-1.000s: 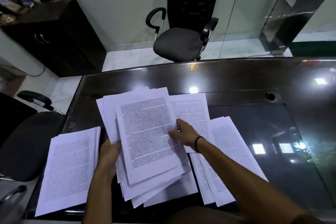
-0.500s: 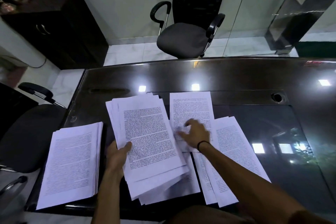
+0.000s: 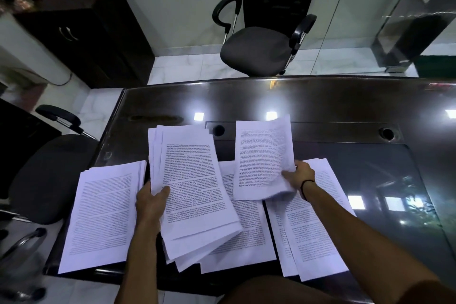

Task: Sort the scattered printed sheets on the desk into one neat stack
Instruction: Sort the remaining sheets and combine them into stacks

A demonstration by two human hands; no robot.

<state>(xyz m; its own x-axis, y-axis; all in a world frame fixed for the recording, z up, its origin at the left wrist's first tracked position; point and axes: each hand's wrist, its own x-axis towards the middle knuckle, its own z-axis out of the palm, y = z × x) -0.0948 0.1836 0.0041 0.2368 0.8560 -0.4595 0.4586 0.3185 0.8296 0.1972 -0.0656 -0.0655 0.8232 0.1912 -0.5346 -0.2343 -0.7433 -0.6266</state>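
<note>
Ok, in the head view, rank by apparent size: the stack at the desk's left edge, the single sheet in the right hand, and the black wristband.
1. Stack at the left edge: largest.
2. Single sheet, pinched by the right hand: smaller, though lifted nearer the camera.
3. Wristband: by far smallest.

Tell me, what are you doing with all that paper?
A person is gathering printed pages on a dark desk. The left hand grips a fanned bundle of sheets, and the right hand pinches one lifted sheet. A neat stack lies at the left; loose sheets wait at the right.
</note>
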